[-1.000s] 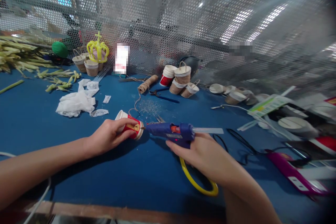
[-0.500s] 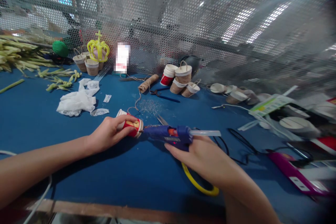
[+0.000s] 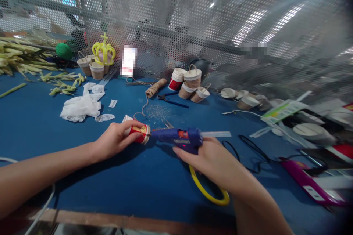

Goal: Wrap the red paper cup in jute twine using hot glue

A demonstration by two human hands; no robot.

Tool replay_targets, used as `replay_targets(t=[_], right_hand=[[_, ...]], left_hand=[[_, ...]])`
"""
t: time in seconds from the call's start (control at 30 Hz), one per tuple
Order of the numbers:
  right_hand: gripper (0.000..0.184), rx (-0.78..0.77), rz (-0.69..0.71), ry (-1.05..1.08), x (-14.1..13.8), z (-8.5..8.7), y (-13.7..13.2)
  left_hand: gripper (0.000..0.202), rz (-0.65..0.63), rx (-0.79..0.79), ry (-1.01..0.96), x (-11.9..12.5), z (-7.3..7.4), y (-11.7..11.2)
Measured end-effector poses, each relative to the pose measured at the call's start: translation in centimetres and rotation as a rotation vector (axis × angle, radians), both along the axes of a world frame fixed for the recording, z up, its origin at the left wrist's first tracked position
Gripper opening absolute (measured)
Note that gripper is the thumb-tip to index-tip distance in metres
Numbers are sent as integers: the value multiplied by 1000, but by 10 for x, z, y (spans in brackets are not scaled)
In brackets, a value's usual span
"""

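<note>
Ring [image 3: 209, 195] in yellow is seen nearest, laid on the blue tabletop [image 3: 41, 125] and partly covered by the right hand [image 3: 213, 159], which is closed around the grip of a blue glue gun [image 3: 179, 137]. Gun nozzle is held at the bottom rim of a red paper cup [image 3: 139, 131], which is laid on its side on the tabletop and gripped by the left hand [image 3: 116, 140]. Further back, a twine spool [image 3: 156, 87], twine-wrapped cups [image 3: 193, 84] and crumpled white plastic [image 3: 79, 107] are set before a perforated screen [image 3: 176, 14].
</note>
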State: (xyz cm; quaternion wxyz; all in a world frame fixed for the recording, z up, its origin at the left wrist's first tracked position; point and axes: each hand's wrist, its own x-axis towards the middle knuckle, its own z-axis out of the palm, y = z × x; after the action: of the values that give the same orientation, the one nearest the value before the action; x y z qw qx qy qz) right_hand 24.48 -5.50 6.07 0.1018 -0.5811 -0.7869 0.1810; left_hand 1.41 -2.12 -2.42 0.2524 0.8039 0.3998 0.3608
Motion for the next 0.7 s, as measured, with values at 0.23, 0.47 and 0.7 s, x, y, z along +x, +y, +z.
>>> replay_targets(t=[0.23, 0.47, 0.7], right_hand=[[30, 65, 8, 5, -2, 0, 6], [33, 35, -80, 35, -7, -2, 11], [35, -31, -120, 104, -10, -1, 11]], left_hand=[[23, -50, 81, 23, -1, -2, -3], [21, -108, 106, 16, 0, -1, -3], [21, -77, 108, 50, 1, 1, -3]])
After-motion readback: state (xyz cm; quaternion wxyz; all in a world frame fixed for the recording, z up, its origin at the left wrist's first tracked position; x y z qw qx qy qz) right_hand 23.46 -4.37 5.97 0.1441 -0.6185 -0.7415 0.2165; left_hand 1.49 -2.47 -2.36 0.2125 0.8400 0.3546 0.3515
